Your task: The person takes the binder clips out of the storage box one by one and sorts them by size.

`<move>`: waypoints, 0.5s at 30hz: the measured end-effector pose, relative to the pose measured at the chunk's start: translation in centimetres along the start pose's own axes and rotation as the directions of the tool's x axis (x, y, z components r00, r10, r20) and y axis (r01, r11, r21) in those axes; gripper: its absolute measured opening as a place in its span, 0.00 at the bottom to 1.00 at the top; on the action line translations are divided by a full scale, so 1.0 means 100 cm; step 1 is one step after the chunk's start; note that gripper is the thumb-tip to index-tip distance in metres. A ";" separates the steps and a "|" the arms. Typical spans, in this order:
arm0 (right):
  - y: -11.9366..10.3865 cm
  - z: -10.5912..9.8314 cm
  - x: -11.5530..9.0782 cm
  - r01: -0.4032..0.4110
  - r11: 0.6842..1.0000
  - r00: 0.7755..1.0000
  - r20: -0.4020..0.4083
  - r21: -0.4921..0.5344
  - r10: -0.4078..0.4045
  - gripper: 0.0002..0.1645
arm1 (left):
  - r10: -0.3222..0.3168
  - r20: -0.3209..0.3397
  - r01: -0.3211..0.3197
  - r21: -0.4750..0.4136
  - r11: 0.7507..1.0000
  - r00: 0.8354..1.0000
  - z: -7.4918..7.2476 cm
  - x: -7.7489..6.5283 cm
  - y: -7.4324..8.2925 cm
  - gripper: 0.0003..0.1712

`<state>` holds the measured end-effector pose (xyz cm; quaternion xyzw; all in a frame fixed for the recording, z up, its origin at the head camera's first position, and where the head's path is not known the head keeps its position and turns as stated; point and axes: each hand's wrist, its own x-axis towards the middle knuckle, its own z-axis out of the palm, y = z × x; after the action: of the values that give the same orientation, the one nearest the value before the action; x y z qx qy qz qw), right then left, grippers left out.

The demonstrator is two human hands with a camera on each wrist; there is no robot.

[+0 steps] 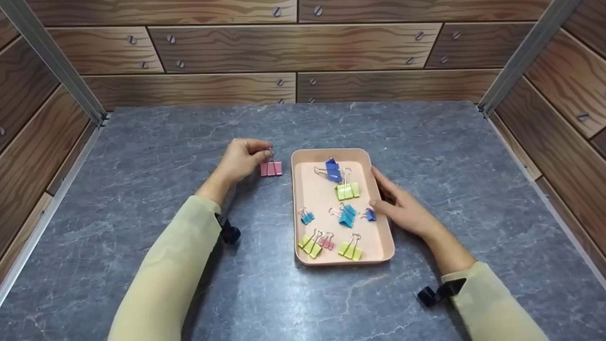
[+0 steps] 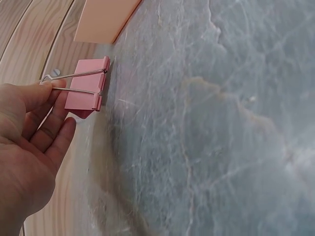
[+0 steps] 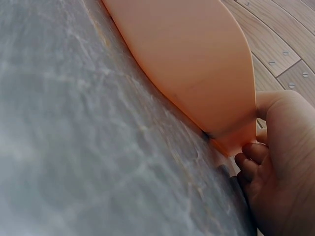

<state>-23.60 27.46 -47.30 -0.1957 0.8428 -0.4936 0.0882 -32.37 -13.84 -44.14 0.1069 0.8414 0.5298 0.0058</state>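
Clock faces as in the head view, 12 away from me, tray as centre. My left grip [image 1: 242, 159] pinches a pink binder clip [image 1: 271, 169] by its wire handles [image 2: 78, 74], between thumb and fingers. Clip is at 10 o'clock, just outside the tray [image 1: 315, 189], on its 9 o'clock side. Handle ends point to 12, the rolled edge to 6; the body's long axis runs 9 to 3. Left wrist view: handles point to 9, body long axis roughly 12 to 6. Can't tell if the clip touches the worktop [image 1: 142, 166].

My right grip [image 1: 402, 209] holds the tray's wall at 3 o'clock, thumb at the rim, fingers along the outside. Tray's long axis roughly 12 to 6.

Inside the tray: blue clip [image 1: 333, 171] near 12, lime clip [image 1: 348, 191] touching or just beside it; larger teal clip [image 1: 348, 216] about centre; small teal clip [image 1: 307, 218] near 9; small blue clip [image 1: 370, 215] near 3, by my thumb; second lime clip [image 1: 310, 247] at 7, small pink clip [image 1: 326, 243] right beside it; third lime clip [image 1: 350, 251] at 6.
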 end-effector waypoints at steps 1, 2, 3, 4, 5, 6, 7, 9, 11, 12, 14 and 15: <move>0.000 0.000 0.000 -0.001 1.000 1.000 0.001 0.000 0.001 0.50 | 0.001 0.000 -0.001 0.002 1.000 1.000 0.000 0.000 -0.001 0.15; 0.000 0.000 0.000 0.000 1.000 1.000 0.003 -0.001 0.000 0.50 | 0.004 0.000 -0.004 0.005 1.000 1.000 0.000 0.000 -0.001 0.15; -0.001 0.000 0.001 -0.001 1.000 1.000 0.003 0.000 0.001 0.50 | 0.005 -0.001 -0.005 0.007 1.000 1.000 0.001 0.000 -0.002 0.15; -0.001 0.000 0.000 -0.003 1.000 1.000 0.004 -0.001 0.003 0.50 | 0.005 -0.001 -0.005 0.007 1.000 1.000 0.001 0.001 -0.003 0.15; -0.001 0.000 0.000 -0.002 1.000 1.000 0.005 0.000 0.002 0.50 | 0.005 -0.002 -0.005 0.008 1.000 1.000 0.001 0.001 -0.003 0.15; -0.001 0.000 0.000 0.001 1.000 1.000 0.006 0.001 -0.001 0.50 | 0.002 -0.003 -0.002 0.007 1.000 1.000 0.001 0.001 -0.004 0.15; 0.000 0.000 0.000 0.000 1.000 1.000 0.005 0.005 0.000 0.50 | -0.001 -0.003 0.001 0.005 1.000 1.000 0.001 0.001 -0.004 0.15; 0.000 0.000 -0.001 -0.001 1.000 1.000 0.000 0.004 0.001 0.50 | -0.007 -0.005 0.007 -0.001 1.000 1.000 0.001 0.002 -0.004 0.15; 0.000 0.000 -0.001 0.003 1.000 1.000 -0.001 0.005 -0.003 0.49 | -0.009 -0.009 0.009 -0.007 1.000 1.000 0.001 0.002 -0.005 0.15; 0.001 0.000 -0.001 0.003 1.000 1.000 0.000 0.003 -0.003 0.49 | -0.009 -0.012 0.009 -0.010 1.000 1.000 0.001 0.002 -0.005 0.15; 0.000 -0.001 -0.001 -0.003 1.000 1.000 0.003 0.002 0.003 0.49 | -0.002 -0.018 0.002 -0.009 1.000 1.000 0.001 0.002 -0.006 0.15; 0.000 -0.001 -0.001 -0.006 1.000 1.000 0.007 0.001 0.006 0.49 | 0.001 -0.020 -0.001 -0.009 1.000 1.000 0.001 0.002 -0.007 0.15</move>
<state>-23.53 27.56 -47.28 -0.1949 0.8427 -0.4932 0.0924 -32.72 -13.96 -44.80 0.1020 0.8391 0.5344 -0.0021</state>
